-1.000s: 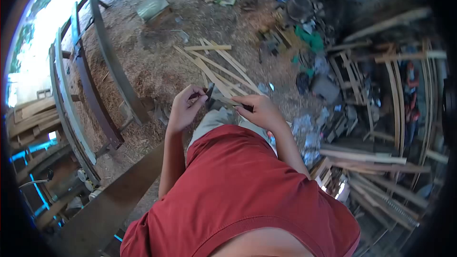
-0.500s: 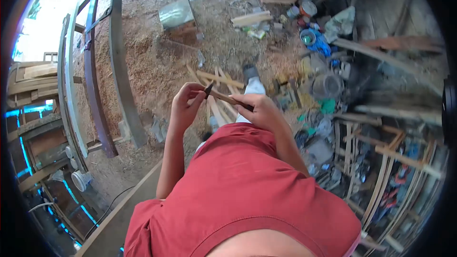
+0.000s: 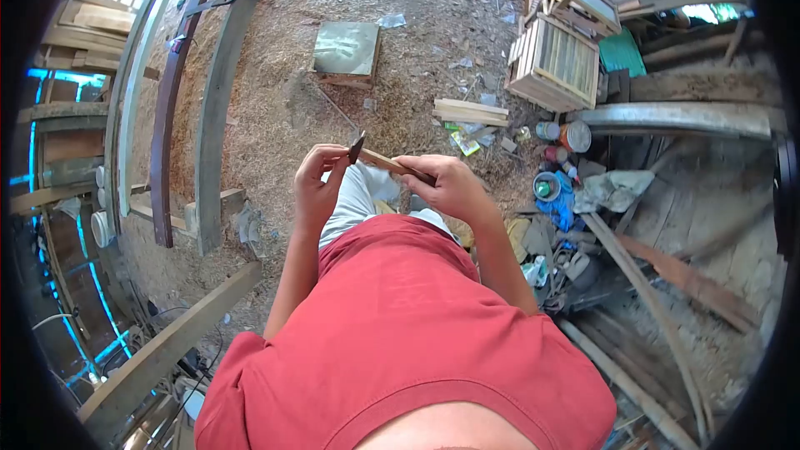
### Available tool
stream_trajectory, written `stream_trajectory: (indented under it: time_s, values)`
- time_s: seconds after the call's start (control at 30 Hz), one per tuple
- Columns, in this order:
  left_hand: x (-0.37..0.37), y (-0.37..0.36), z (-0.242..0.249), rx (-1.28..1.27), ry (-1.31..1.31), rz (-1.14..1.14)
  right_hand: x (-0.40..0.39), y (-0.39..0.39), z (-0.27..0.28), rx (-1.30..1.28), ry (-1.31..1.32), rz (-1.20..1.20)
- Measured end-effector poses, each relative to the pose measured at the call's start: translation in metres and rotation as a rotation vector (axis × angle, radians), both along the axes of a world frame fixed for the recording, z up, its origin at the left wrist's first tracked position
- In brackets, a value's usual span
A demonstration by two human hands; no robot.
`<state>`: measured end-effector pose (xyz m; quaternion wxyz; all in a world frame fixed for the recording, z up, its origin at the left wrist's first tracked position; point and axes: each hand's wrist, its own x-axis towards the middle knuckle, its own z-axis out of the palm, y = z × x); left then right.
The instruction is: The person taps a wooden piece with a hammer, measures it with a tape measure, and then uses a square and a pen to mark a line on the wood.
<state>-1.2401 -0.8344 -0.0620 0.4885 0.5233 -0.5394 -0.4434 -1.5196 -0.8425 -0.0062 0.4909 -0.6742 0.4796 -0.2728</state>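
Observation:
A hammer with a dark metal head [image 3: 357, 148] and a wooden handle [image 3: 385, 162] is held level in front of my waist. My left hand [image 3: 323, 177] pinches the hammer at its head, with the fingertips beside the metal. The fingers of my right hand [image 3: 442, 183] are wrapped round the far part of the handle, whose dark end shows beneath them. Below the hammer are my trouser legs [image 3: 354, 196], partly hidden by my red shirt.
Long timber beams [image 3: 221, 108] stand at the left. A glass-topped box [image 3: 346, 52], wood strips [image 3: 471, 112] and a slatted crate [image 3: 557, 62] lie ahead on the shavings-strewn ground. Cans [image 3: 575, 136], a blue bag [image 3: 557, 204] and poles [image 3: 637, 279] clutter the right.
The view has swung, bringing the slatted crate lower and nearer. The loose sticks below my hands have left view, and a trouser leg now shows there. Both hands keep their hold on the hammer.

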Motion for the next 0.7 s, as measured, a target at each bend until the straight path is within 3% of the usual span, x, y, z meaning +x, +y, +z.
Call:
stream_trajectory:
  time_s: [0.17, 0.3, 0.4, 0.63, 0.7]
  values:
    - [0.016, -0.108, -0.020, -0.050, 0.264, 0.133, 0.034, -0.123, 0.007, -0.036, 0.087, 0.035]
    - [0.072, -0.196, -0.008, -0.114, 0.121, 0.228, 0.093, -0.231, 0.019, -0.040, 0.163, 0.121]
    - [0.120, -0.230, 0.014, -0.137, 0.093, 0.350, 0.149, -0.299, 0.012, -0.149, 0.047, 0.273]
    - [0.215, -0.209, 0.033, -0.090, 0.076, 0.819, 0.301, -0.377, 0.028, -0.174, -0.061, 0.741]
    - [0.234, -0.190, 0.022, -0.094, 0.067, 0.915, 0.340, -0.389, 0.024, -0.046, 0.035, 0.900]
